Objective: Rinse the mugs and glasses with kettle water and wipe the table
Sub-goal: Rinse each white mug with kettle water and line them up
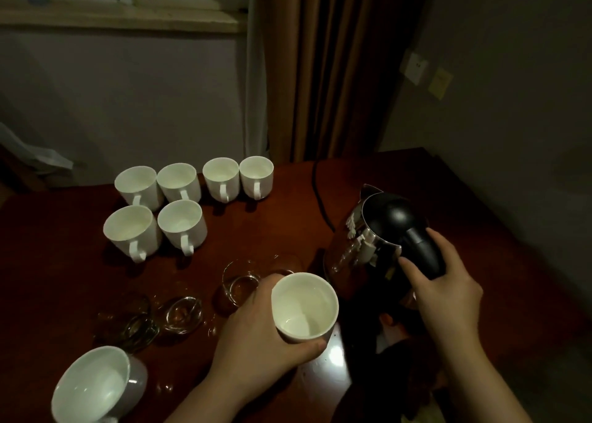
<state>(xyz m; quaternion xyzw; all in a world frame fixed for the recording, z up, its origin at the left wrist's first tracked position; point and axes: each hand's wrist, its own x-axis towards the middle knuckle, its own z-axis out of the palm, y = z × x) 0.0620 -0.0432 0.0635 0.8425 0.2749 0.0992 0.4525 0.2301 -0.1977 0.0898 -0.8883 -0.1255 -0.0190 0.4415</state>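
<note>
My left hand (256,336) grips a white mug (304,307) and holds it upright just above the dark wooden table (272,224). My right hand (445,281) grips the black handle of a steel kettle (362,243), which stands to the right of the mug with its spout pointing away. Several white mugs (179,204) stand in two rows at the back left. Clear glasses (240,281) stand behind my left hand. More glasses (150,317) sit to its left. Another white mug (93,387) is at the front left corner.
A black power cord (317,192) runs across the table behind the kettle toward the brown curtain (326,70). Small water spots lie on the table near the glasses. A wall with a socket (416,67) is close on the right.
</note>
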